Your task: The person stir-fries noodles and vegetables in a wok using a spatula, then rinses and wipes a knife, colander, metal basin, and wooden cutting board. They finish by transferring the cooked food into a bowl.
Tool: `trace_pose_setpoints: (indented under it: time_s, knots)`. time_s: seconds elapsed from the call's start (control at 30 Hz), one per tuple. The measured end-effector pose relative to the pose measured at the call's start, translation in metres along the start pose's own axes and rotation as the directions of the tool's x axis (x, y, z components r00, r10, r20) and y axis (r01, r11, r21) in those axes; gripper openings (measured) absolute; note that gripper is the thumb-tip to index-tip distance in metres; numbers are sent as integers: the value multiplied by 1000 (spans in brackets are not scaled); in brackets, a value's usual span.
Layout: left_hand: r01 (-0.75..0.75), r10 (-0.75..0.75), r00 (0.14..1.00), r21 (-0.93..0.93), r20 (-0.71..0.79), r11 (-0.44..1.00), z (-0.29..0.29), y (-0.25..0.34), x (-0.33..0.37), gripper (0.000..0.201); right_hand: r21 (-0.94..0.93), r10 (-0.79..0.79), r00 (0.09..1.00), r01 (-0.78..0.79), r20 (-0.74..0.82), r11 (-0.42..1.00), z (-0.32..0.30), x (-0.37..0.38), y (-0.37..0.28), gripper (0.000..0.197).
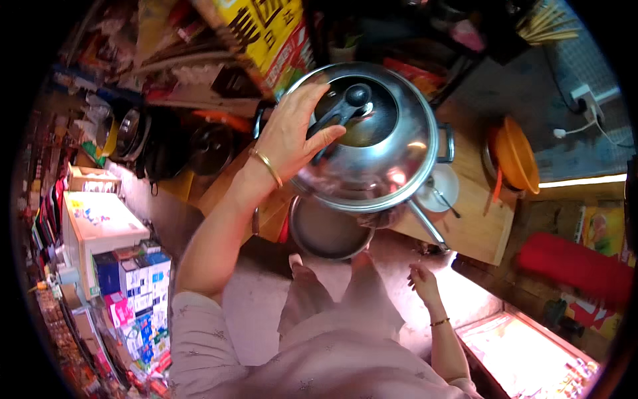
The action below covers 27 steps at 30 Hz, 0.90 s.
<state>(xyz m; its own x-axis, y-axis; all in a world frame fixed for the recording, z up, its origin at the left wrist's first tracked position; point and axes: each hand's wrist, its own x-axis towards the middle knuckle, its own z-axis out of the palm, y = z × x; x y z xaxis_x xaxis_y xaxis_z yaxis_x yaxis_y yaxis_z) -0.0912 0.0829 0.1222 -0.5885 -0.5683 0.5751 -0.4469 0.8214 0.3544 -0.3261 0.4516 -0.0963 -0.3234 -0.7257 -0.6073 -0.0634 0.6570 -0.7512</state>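
Observation:
A large shiny wok lid (399, 173) with a dark glass centre and a black handle (340, 110) covers a wok; the wok's contents are hidden. My left hand (282, 136) is at the lid's left side, the thumb over the handle and the fingers along its far side. Out from under the lid, toward the lower right, runs the wok's long metal handle (428, 226). Well below it hangs my right hand (425, 284), fingers loosely bent and apart, with nothing visible in it.
Below the wok is a dark round pan (332, 229). On the wooden table (488, 233) are a white bowl (438, 186) with a spoon and an orange basin (517, 156). A yellow carton (266, 33) stands behind. Stacked boxes (143, 286) are left; a lit case (525, 352) is lower right.

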Motion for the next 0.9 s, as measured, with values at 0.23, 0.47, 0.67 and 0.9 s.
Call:
trace_pose_setpoints:
  time_s: [0.23, 0.47, 0.67, 0.9]
  knots:
    - [464, -723, 485, -846, 491, -263, 74, -52, -299, 56, 45, 62, 981, -71, 182, 996, 170, 51, 28, 23]
    - [-312, -646, 108, -591, 756, -744, 280, -98, -491, 71, -694, -589, 807, 450, 46, 562, 325, 237, 128, 47]
    - [-520, -640, 0, -547, 768, -656, 381, -111, -506, 55, -237, -301, 881, 224, -365, 945, 305, 323, 210, 34]
    - [-576, -670, 685, -350, 287, -739, 399, -126, -578, 45, -312, -525, 769, 633, 365, 709, 407, 208, 99, 32]
